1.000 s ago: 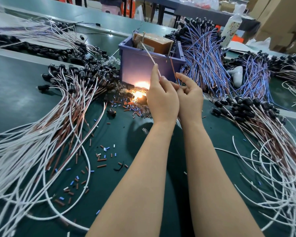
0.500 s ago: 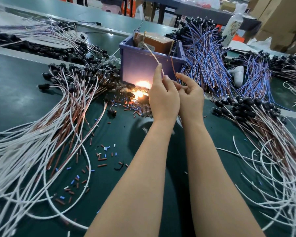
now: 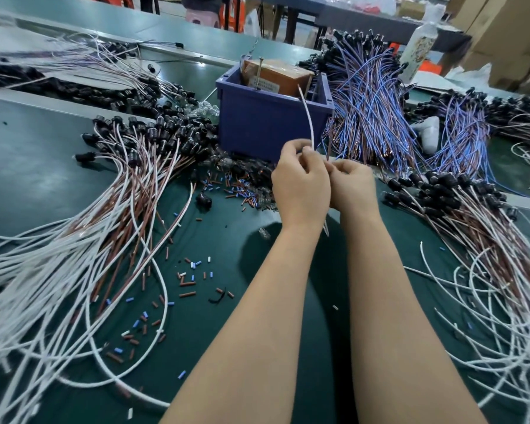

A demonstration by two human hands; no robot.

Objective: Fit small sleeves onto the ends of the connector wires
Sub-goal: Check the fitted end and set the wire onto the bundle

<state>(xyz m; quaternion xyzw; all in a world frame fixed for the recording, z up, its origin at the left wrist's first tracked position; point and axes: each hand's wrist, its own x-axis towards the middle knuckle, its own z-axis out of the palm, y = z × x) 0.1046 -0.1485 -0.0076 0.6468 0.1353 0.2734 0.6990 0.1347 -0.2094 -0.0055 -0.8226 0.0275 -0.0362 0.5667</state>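
Left hand (image 3: pixel 300 185) fingers pinch the white wire (image 3: pixel 309 120); right hand (image 3: pixel 354 186) fingers curl beside them, contents hidden.

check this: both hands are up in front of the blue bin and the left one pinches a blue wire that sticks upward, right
Not quite: the head view shows the wire pinched by the left hand is white, not blue. The rest holds: it and the right hand are up in front of the blue bin.

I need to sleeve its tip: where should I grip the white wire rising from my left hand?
Probably just below the tip of the white wire, from the right with the right hand. It rises long and curved above the left hand, so its free end would likely flex.
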